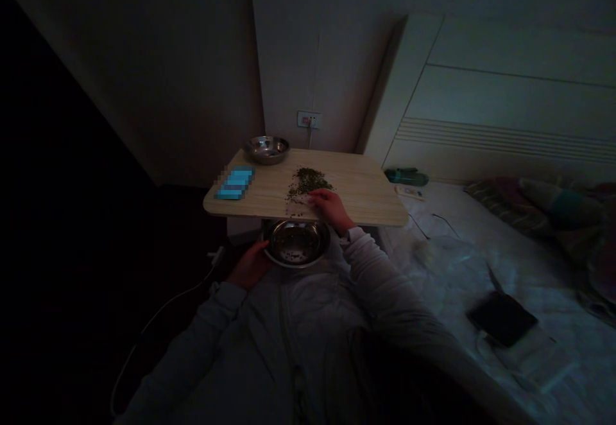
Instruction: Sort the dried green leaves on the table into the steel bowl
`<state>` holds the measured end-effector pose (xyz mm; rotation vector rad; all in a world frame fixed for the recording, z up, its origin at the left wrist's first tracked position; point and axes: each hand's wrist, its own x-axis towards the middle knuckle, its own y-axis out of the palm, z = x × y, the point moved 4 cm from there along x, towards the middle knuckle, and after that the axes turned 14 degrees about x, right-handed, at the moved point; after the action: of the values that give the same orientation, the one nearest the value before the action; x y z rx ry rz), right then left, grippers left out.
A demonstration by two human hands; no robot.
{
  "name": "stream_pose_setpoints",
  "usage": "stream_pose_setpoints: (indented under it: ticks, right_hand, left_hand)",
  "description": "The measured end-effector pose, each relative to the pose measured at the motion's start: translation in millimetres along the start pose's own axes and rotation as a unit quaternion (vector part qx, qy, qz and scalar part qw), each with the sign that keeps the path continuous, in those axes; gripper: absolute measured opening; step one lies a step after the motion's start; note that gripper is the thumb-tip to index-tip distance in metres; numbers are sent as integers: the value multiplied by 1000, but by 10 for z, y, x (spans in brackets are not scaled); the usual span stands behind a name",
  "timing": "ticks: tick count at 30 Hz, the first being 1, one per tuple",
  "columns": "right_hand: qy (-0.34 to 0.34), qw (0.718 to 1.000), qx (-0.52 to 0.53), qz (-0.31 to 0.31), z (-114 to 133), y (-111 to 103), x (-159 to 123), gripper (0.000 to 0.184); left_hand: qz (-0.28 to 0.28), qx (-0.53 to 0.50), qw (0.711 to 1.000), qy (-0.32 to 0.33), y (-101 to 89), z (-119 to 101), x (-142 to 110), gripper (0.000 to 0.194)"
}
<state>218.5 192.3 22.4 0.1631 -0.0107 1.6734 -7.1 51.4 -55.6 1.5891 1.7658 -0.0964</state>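
My left hand (251,266) grips the left rim of a steel bowl (320,255), held just below the front edge of a small wooden-topped table (366,187). A few small dark bits lie inside that bowl. Over the table's front part is my right hand (332,207), its thumb and fingers drawn together; whatever is between them is too small to make out. Just beyond the fingertips spreads a pile of small green grains or beans (312,180), with loose ones scattered toward the front edge.
A second steel bowl (267,150) stands at the table's back left corner, with a lit phone (235,183) in front of it. To the right, a bed (447,284) holds a green bottle (407,176), glasses and a dark device (503,318). A white cable (163,306) runs along the left.
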Motion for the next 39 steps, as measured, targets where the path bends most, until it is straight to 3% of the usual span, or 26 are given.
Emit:
stream_pose_setpoints:
  ticks: [11, 19, 29, 39]
  right_hand:
    - [19, 999, 45, 1, -9, 31, -2, 20]
    - [32, 999, 30, 7, 4, 42, -17, 20]
    - [-11, 1000, 25, -13, 17, 30, 5, 18]
    - [10, 1000, 0, 12, -34, 10, 30, 20]
  left_hand:
    - [9, -5, 1000, 10, -24, 11, 31, 18]
    - [-4, -5, 1000, 11, 21, -6, -7, 17]
    - [-12, -9, 1000, 13, 13, -7, -17, 21]
    - [-26, -33, 999, 18, 72, -51, -109, 16]
